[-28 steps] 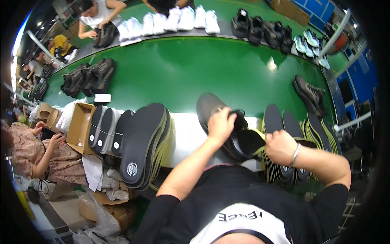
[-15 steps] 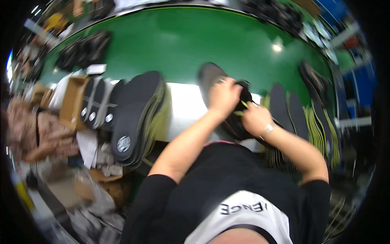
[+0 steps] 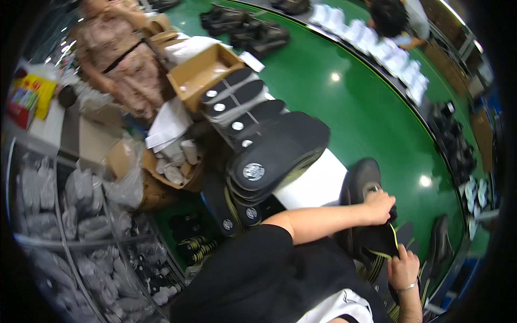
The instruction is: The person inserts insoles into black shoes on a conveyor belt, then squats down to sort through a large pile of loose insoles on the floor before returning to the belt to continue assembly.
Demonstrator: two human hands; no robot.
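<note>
A dark shoe lies in front of me, its toe pointing away. My left hand is closed on its upper near the opening. Nearer to me, my right hand pinches the edge of a black insole with a yellow-green rim. The insole's far end is at the shoe's opening, partly hidden by my left hand. Beside my left forearm is a big stack of black insoles. More insoles lie under and beside my right hand, partly covered.
Another dark shoe stands at the right on the green table. An open cardboard box sits beyond the insole stacks. Bagged grey items fill a rack at the left. Two other people are at the far left and far right.
My view has swung left, so the scene is shifted and tilted. My right hand has moved away from my left, and more of the insole between them now shows.
</note>
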